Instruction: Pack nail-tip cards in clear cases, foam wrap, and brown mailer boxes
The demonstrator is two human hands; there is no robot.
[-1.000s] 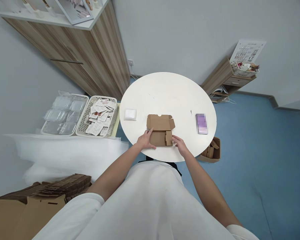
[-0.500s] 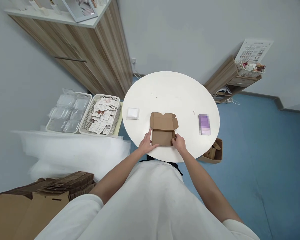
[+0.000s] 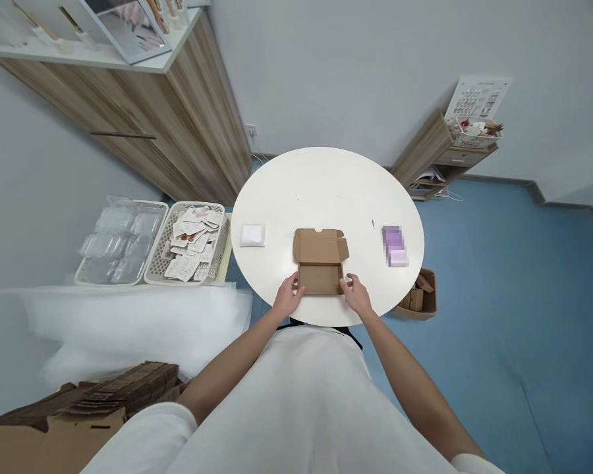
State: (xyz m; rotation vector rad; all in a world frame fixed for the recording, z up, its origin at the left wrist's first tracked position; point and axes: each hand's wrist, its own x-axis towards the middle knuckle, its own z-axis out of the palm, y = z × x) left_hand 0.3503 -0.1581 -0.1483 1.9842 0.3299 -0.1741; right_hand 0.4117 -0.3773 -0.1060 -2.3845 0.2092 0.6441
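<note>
A brown cardboard box (image 3: 321, 279) lies on the white round table (image 3: 326, 184), near its front edge. Its lid stands open toward the far side, with the side flaps spread, and the tray part has nothing in it. My left hand (image 3: 288, 297) grips the box's left side, the thumb by the front left corner. At the right side my right hand (image 3: 356, 293) has its thumb and fingers on the wall near the front right corner. To the left on the table is a small white packet (image 3: 252, 235). A purple pack, partly pixelated (image 3: 395, 246), lies to the right.
Left of the table stand a white basket of cards (image 3: 190, 243) and another basket of clear plastic packs (image 3: 121, 240). White wrapping sheets (image 3: 128, 316) and flattened cardboard (image 3: 113, 395) lie nearer me. An open carton (image 3: 420, 299) sits on the floor at right.
My left hand has come back from the front edge to the box's left side. My right thumb has moved from inside the box to its right wall. The view has shifted slightly.
</note>
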